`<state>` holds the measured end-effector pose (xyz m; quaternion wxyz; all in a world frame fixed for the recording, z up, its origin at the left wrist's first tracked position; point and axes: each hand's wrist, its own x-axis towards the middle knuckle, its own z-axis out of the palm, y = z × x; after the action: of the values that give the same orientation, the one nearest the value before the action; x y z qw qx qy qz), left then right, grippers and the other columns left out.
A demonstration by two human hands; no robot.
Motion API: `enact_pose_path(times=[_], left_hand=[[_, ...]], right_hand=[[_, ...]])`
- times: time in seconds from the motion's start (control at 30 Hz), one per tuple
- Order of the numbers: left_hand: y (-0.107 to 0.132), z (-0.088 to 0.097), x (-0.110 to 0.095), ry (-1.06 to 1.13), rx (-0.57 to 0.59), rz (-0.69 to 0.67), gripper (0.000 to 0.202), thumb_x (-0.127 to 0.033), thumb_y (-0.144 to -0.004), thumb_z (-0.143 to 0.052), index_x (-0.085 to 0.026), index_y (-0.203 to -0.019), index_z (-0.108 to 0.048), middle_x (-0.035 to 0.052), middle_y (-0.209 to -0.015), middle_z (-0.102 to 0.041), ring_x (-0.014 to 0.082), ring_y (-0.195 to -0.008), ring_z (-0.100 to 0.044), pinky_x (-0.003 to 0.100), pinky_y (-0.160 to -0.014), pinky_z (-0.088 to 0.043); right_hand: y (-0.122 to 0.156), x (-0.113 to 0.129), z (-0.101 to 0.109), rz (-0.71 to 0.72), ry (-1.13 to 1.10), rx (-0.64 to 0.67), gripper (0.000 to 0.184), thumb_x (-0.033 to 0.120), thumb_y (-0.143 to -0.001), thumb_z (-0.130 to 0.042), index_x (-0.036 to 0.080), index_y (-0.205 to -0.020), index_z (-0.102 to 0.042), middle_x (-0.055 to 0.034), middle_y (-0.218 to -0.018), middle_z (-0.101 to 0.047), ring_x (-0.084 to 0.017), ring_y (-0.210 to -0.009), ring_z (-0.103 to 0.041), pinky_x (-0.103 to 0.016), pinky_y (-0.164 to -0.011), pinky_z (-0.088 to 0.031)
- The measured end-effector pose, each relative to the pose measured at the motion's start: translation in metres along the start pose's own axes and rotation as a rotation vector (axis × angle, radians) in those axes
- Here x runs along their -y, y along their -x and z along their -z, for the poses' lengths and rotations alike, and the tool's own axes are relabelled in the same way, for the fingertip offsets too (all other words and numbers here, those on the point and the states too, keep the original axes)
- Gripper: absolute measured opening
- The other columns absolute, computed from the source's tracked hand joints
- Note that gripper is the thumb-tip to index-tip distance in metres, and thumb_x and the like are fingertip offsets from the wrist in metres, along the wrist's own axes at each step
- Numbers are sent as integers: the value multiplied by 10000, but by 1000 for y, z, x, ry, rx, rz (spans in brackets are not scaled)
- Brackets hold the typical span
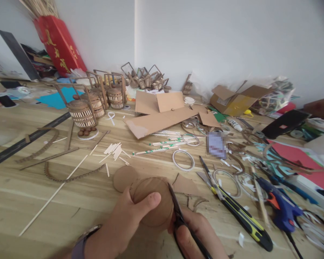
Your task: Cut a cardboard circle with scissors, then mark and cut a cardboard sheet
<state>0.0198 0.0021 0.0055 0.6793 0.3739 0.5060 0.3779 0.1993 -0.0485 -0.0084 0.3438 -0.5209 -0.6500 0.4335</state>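
Observation:
Near the front of the table, my left hand (129,212) grips a round piece of brown cardboard (154,192), thumb on top and the other fingers hidden beneath. A drawn circle line shows on its face. My right hand (197,230) is closed around black scissors (178,212), whose blades lie at the cardboard's right edge. Just behind sits a smaller cardboard disc (125,178), partly covered by the held piece. Beside the blades lies a jagged cardboard scrap (187,185) with thin curled offcuts.
A yellow-black utility knife (240,212) and a blue hot glue gun (280,205) lie to the right. Tape rings (183,160), short sticks (115,151) and cardboard sheets (162,117) spread across the middle. Small woven baskets (82,113) stand at the back left; an open box (237,100) is at the back right.

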Motion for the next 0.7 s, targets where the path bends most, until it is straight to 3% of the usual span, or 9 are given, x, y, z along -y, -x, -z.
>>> enact_pose_path(times=[0.17, 0.3, 0.53, 0.7], left_hand=[[1, 1, 3, -15, 15, 2, 627, -538, -651, -828, -208, -1164, -682, 92, -1180, -762, 350, -1158, -670, 456, -1023, -512], [2, 1, 4, -53, 28, -30, 667, -547, -678, -816, -216, -1235, -659, 98, -1240, -737, 347, -1209, -643, 454, -1053, -491], [0, 2, 9, -45, -16, 39, 698, -552, -638, -830, -197, -1209, -643, 119, -1234, -739, 364, -1198, -649, 476, -1040, -498], [2, 1, 8, -56, -32, 62, 695, -558, -618, -839, -193, -1176, -643, 120, -1202, -752, 360, -1164, -669, 466, -1029, -505]], right_hand=[[0, -1, 4, 14, -85, 67, 766, 889, -838, -312, 194, -812, -633, 6, -549, -495, -164, -594, -504, -257, -550, -376], [1, 2, 9, -21, -89, 112, 740, 858, -865, -338, 190, -874, -657, 57, -438, -429, -106, -429, -346, -268, -511, -332], [-3, 0, 3, -4, -119, 76, 759, 897, -833, -299, 194, -731, -566, -11, -641, -474, -148, -625, -453, -249, -513, -325], [-3, -5, 1, -16, -87, 66, 760, 886, -844, -296, 190, -697, -565, -6, -612, -455, -149, -616, -455, -241, -518, -354]])
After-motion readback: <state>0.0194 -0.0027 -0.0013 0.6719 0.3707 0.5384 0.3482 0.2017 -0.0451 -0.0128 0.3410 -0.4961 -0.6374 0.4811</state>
